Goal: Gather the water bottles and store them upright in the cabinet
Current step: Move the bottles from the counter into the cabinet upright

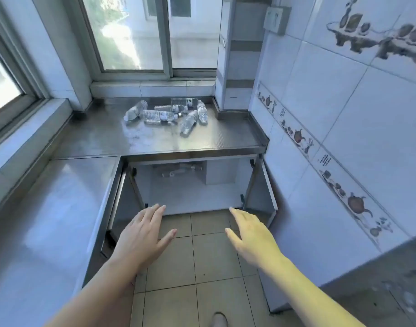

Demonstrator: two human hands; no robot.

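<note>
Lying well beyond both hands (pixel 143 234): perhaps six water bottles (pixel 165 114).

Daylit windows (pixel 136 31), tiled walls (pixel 343 102), seemingly steel counter (pixel 155 140)

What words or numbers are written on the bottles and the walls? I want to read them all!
Nothing can be read.
Water bottles on the steel counter: labels with dark print, too small and blurred.
Bottle in the cabinet: label blurred.
Grey box on the wall: marks only, unclear.
Wall tiles: pictures of teapots, no words.
</note>
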